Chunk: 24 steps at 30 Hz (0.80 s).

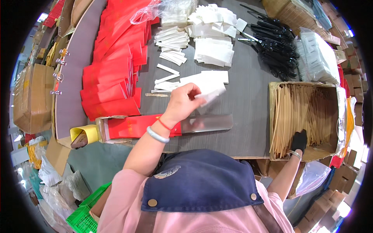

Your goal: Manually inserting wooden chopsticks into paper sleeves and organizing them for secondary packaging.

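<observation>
My bare left hand (180, 104), with a red string and a pale bangle at the wrist, pinches a flat white paper packet (213, 95) above more white packets (219, 77). Just below it lies a red printed sleeve (128, 127) with a clear plastic bag (213, 122) sticking out to the right. At the far right of the table my right hand (299, 140), in a black glove, reaches into a cardboard box (273, 128) and touches the thin wooden sticks (303, 108) inside. Its fingers are too dark to make out.
Red sleeves (110, 81) lie overlapped along the left. Narrow white strips (173, 40) and stacked white packets (213, 52) sit at the back, with black plastic cutlery (276, 46) and bagged white packs (318, 56) to the right. A yellow holder (90, 133) stands at the left edge.
</observation>
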Available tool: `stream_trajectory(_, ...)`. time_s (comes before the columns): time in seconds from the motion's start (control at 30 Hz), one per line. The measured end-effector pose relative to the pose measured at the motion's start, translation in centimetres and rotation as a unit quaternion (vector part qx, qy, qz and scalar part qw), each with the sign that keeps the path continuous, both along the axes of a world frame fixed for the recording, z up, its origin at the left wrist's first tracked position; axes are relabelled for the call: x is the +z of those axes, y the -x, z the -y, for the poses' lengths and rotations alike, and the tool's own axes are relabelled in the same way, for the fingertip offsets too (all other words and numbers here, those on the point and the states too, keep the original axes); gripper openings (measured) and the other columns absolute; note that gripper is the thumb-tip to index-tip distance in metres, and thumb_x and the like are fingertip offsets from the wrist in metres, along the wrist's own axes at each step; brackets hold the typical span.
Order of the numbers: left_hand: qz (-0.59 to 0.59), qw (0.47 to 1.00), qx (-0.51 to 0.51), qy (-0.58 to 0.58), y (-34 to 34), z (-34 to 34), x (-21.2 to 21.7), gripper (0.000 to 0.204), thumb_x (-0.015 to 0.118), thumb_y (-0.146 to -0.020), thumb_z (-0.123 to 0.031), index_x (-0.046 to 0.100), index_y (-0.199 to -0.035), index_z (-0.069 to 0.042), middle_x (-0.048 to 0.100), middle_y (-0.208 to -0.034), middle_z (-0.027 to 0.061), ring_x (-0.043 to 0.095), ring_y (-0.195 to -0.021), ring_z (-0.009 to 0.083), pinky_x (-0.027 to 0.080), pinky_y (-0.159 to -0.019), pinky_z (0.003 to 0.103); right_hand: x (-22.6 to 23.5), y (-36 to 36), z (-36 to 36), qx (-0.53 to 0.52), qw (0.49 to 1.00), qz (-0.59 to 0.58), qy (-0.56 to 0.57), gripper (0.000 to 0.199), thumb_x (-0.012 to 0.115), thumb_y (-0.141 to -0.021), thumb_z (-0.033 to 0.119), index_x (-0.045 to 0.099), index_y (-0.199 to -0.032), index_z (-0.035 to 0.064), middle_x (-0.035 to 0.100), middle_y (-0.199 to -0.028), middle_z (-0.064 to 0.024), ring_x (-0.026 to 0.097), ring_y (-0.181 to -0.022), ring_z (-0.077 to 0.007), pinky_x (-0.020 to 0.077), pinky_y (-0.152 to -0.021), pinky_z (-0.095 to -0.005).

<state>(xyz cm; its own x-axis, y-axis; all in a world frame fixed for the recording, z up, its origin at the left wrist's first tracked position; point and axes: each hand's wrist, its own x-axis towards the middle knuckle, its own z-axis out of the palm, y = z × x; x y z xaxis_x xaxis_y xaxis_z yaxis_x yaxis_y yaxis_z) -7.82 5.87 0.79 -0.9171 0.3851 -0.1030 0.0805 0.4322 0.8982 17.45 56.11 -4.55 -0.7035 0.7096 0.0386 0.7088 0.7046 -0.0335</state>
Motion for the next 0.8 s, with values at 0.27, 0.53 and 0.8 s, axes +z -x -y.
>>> stream_trajectory(0.27,-0.217,0.955,-0.111,0.169,-5.5,2.6,-0.5,0.029,0.083,-0.064,-0.017,0.069,-0.089,-0.013,0.061,-0.092,0.0024,0.054,-0.088,0.0241,0.042,-0.075,0.039,12.3,8.3,16.9,0.066,0.819,-0.507,0.262,0.023,0.046,-0.104,0.026,0.055,-0.104,0.005,0.059,-0.083,-0.0062,0.057,-0.079,-0.0162,0.0447,-0.078,-0.0325)
stream_trajectory(0.53,-0.222,0.959,-0.079,0.159,-6.9,4.5,-0.7,0.043,0.084,-0.063,-0.02,0.069,-0.102,-0.013,0.057,-0.103,0.0041,0.051,-0.101,0.0271,0.04,-0.086,0.042,3.1,11.3,27.1,0.191,0.797,-0.311,0.481,0.016,0.056,-0.096,0.008,0.064,-0.109,0.0052,0.063,-0.092,-0.007,0.06,-0.085,-0.0195,0.0467,-0.08,-0.0301)
stream_trajectory(0.8,-0.197,0.948,-0.118,0.221,-8.1,8.1,-0.7,0.076,0.088,-0.058,-0.024,0.058,-0.125,-0.007,0.052,-0.129,0.0094,0.045,-0.121,0.0325,0.038,-0.102,0.047,5.3,11.7,26.5,0.473,0.86,0.034,0.19,0.03,0.067,-0.087,0.013,0.069,-0.116,0.0162,0.062,-0.084,-0.0121,0.061,-0.076,-0.0298,0.0499,-0.066,-0.0392)
